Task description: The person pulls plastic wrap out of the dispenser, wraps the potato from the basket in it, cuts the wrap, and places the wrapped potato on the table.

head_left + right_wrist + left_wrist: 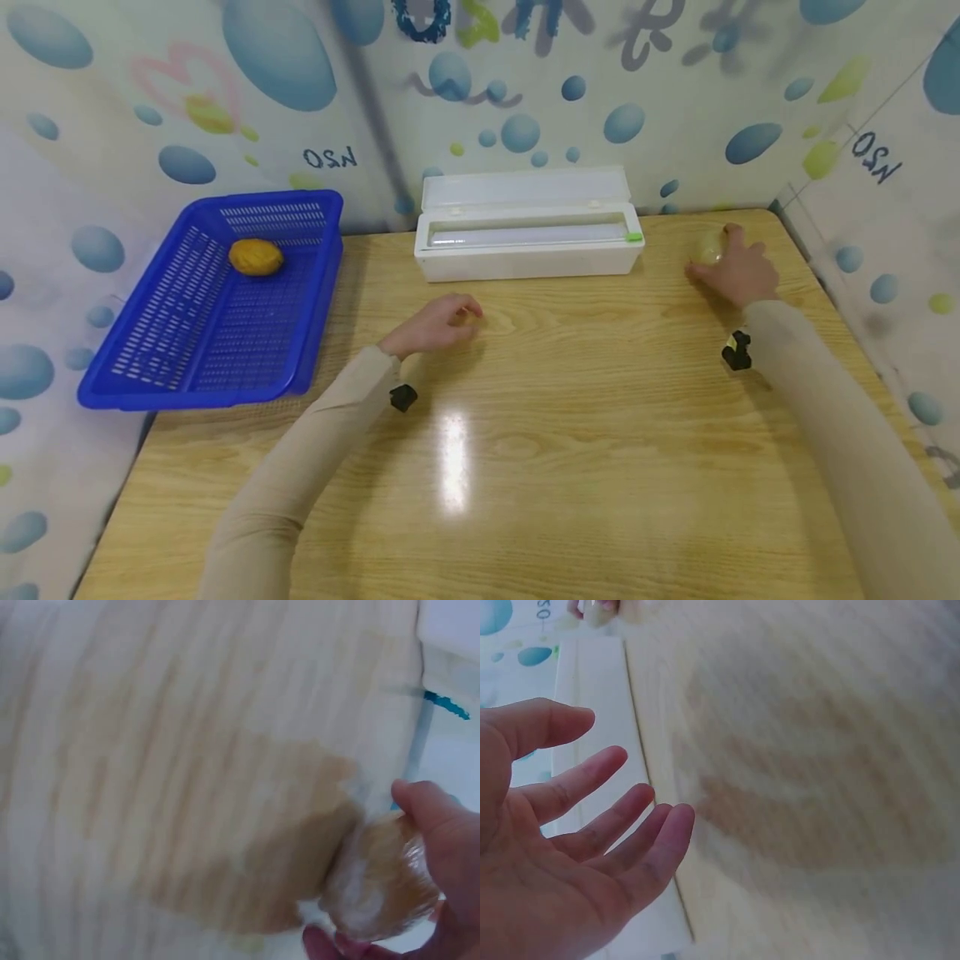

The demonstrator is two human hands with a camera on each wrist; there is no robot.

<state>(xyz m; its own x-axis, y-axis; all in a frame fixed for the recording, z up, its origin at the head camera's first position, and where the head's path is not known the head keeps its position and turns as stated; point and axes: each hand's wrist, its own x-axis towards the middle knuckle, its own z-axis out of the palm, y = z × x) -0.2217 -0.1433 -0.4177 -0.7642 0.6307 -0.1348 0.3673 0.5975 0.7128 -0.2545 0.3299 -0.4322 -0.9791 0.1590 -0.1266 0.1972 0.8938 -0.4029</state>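
Near the table's back right corner, my right hand [741, 271] grips a rounded, pale yellowish thing [708, 248]. In the right wrist view this film-wrapped thing [379, 881] looks brownish under shiny, wrinkled clear plastic, with thumb and fingers around its sides. What lies inside the film, I cannot tell. My left hand [435, 325] hovers over the table in front of the white box, fingers loosely bent. The left wrist view shows that hand [577, 832] holding nothing, its palm and fingertips apart from the box. A white cling film dispenser [528, 265] stands at the back with its lid [525, 190] raised.
A blue plastic basket [315, 333] stands at the left with a yellow, mango-like fruit [256, 257] in it. The wooden table [570, 433] meets patterned walls [525, 108] behind and at the sides. Small black wrist cameras [403, 397] sit at both cuffs.
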